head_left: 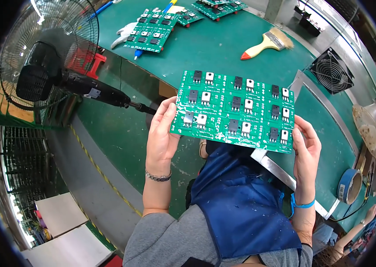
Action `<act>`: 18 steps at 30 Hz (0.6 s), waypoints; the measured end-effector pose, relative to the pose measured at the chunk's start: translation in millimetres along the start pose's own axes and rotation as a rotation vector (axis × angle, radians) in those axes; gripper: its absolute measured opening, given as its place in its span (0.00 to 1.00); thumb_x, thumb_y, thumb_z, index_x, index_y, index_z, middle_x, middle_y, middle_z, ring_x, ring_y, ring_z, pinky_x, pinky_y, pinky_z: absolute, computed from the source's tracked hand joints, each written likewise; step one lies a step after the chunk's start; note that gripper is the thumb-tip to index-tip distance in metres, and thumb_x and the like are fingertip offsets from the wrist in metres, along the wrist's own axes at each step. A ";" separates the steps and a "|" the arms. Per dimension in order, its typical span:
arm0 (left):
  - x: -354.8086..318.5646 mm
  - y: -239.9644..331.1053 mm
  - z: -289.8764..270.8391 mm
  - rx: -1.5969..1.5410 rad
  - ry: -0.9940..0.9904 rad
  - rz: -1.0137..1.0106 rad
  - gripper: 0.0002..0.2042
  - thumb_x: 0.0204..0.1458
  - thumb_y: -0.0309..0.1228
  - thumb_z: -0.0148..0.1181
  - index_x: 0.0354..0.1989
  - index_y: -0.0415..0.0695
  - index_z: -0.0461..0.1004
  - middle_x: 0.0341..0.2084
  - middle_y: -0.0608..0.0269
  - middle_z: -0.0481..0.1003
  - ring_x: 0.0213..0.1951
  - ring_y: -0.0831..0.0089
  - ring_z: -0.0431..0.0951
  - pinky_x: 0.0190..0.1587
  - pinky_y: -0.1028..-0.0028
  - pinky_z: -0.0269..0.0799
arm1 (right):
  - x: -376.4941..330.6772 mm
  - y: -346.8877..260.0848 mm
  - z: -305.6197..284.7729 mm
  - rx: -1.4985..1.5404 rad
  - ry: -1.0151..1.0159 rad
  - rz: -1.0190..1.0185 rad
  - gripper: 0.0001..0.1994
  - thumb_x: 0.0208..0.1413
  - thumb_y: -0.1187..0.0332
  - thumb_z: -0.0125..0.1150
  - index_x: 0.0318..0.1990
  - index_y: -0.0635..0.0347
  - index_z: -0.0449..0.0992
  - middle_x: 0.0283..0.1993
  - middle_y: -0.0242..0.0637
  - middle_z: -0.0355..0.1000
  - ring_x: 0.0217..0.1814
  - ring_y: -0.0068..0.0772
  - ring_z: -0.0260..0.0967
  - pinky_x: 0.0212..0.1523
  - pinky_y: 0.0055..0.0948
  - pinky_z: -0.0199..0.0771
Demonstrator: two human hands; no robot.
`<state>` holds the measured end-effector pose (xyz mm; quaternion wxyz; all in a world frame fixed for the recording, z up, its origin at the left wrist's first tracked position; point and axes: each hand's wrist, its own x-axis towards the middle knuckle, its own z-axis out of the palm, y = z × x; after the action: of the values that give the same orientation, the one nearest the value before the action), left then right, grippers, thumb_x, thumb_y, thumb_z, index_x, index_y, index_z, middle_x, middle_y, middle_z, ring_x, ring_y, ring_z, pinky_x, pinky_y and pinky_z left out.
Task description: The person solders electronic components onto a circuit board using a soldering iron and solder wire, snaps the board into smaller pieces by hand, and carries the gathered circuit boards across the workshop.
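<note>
A green circuit board (219, 104) is held up in front of me, above my lap and the table edge. Rows of black and silver transistors stand out on its upper face. My left hand (163, 129) grips its left edge, thumb on top and the other fingers behind. At the right edge my right hand (306, 142) closes on it in the same way. The fingers under the board are partly hidden. Beyond it, another circuit board (151, 29) lies at the table's far left, beside a white glove (125, 34).
A paint brush (266, 43) lies on the green table (210, 42). More boards (217, 10) are stacked at the back. A standing fan (41, 71) is at left. A small black fan (331, 71), a lamp (369, 129) and a blue tape roll (349, 187) are right. Another person's arm (352, 233) shows lower right.
</note>
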<state>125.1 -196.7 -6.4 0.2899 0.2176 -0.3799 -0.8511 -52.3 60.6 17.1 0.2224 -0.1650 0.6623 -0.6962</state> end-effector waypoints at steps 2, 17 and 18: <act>4.7 5.1 -8.0 0.003 0.022 0.022 0.13 0.65 0.32 0.48 0.53 0.39 0.68 0.44 0.62 0.76 0.44 0.79 0.77 0.46 0.76 0.76 | 10.2 1.8 9.4 -0.030 -0.043 0.019 0.18 0.61 0.71 0.57 0.57 0.70 0.69 0.49 0.36 0.73 0.48 0.22 0.70 0.49 0.22 0.70; 84.3 -20.9 -8.1 1.193 0.185 0.594 0.14 0.58 0.33 0.57 0.47 0.35 0.76 0.35 0.56 0.74 0.39 0.63 0.70 0.32 0.71 0.70 | 98.5 39.9 39.9 -0.786 0.057 -0.380 0.31 0.59 0.61 0.59 0.64 0.71 0.60 0.58 0.50 0.65 0.59 0.44 0.64 0.61 0.37 0.61; 85.4 -17.0 -7.7 1.196 0.170 0.543 0.14 0.58 0.34 0.59 0.46 0.37 0.77 0.37 0.56 0.73 0.41 0.64 0.69 0.32 0.73 0.70 | 98.6 40.5 41.2 -0.793 0.067 -0.403 0.30 0.59 0.62 0.59 0.64 0.70 0.60 0.57 0.52 0.65 0.60 0.47 0.63 0.62 0.37 0.60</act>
<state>61.1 -247.7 -37.1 0.3522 0.3038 -0.8042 -0.3699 -110.5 -27.5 -26.9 -0.0195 -0.3405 0.8395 -0.4230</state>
